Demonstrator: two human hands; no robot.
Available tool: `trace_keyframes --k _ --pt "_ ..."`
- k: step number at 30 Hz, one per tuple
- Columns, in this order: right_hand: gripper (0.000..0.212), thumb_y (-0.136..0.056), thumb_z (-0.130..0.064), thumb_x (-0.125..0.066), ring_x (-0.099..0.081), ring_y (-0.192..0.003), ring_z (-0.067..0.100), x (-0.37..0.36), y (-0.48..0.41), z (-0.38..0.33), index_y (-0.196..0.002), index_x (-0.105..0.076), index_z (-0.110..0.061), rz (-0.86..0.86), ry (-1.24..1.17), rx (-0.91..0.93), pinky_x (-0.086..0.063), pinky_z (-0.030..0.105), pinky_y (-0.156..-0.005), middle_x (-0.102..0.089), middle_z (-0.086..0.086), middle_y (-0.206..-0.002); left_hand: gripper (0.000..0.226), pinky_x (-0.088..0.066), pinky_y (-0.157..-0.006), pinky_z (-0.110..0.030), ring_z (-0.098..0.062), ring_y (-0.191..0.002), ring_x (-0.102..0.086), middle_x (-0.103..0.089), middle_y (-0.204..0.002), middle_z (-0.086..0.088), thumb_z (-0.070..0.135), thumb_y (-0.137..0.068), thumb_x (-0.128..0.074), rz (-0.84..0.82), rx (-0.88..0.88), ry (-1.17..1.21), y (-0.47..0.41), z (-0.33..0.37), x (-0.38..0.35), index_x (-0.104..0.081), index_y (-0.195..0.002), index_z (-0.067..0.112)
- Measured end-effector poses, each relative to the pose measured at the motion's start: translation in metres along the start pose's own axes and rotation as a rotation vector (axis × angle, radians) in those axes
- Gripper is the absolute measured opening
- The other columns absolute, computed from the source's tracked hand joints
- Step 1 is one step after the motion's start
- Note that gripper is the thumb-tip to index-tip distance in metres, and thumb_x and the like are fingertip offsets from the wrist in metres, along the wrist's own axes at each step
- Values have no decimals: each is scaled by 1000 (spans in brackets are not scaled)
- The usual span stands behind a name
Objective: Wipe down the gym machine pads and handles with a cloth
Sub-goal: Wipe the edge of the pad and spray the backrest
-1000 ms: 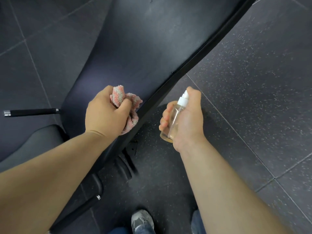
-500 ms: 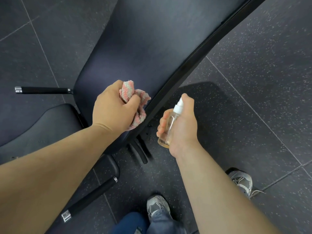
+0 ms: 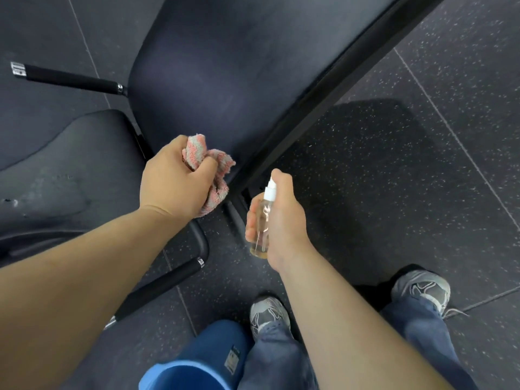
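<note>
My left hand (image 3: 176, 182) grips a bunched pink and grey cloth (image 3: 215, 170) at the lower end of the long dark back pad (image 3: 213, 66). My right hand (image 3: 281, 220) holds a small clear spray bottle (image 3: 263, 220) with a white nozzle, upright, just right of the pad's black edge frame (image 3: 323, 94). The seat pad (image 3: 64, 170) lies to the left, below the back pad. One black handle (image 3: 70, 78) sticks out at the upper left, another handle (image 3: 160, 288) runs below my left forearm.
A blue bucket (image 3: 197, 370) stands on the floor at the bottom centre, beside my two grey shoes (image 3: 268, 313). Dark speckled rubber floor tiles (image 3: 422, 150) surround the machine on the right.
The view has shifted down and back, bringing the bucket, both shoes and more of the seat pad into sight. Both hands keep their grips, staying near the pad's lower end.
</note>
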State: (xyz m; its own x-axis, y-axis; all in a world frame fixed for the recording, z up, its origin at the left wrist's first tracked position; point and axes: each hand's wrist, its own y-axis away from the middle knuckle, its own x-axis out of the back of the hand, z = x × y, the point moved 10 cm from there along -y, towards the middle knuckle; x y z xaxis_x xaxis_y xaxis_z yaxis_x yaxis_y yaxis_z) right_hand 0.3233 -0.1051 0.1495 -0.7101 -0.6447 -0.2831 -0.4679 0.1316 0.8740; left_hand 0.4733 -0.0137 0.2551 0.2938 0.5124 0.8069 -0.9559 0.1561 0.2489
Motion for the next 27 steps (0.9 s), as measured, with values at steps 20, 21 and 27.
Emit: trace_keyframes --k 20,21,27 --pt "19 -91 -33 -61 -59 -65 16 5 -57 104 -81 -61 -17 42 255 18 -47 35 -70 -60 0 -70 14 -38 -53 -13 0 -67 -60 -64 -66 17 25 -87 -58 -97 180 -50 58 -137 -38 -53 -73 25" --pt "10 -90 -26 -60 -58 -67 16 16 -64 108 -85 -60 -17 50 315 43 -46 34 -68 -59 -1 -73 15 -41 -56 -17 -3 -70 -60 -64 -69 14 26 -86 -59 -115 176 -70 63 -143 -50 -53 -73 24" --pt "27 -96 -44 -57 -59 -98 22 84 -124 123 -110 -62 -21 61 986 319 -48 39 -85 -66 3 -103 14 -48 -65 -32 -16 -74 -62 -64 -77 5 29 -85 -62 -184 102 -77 85 -151 -141 -54 -75 23"
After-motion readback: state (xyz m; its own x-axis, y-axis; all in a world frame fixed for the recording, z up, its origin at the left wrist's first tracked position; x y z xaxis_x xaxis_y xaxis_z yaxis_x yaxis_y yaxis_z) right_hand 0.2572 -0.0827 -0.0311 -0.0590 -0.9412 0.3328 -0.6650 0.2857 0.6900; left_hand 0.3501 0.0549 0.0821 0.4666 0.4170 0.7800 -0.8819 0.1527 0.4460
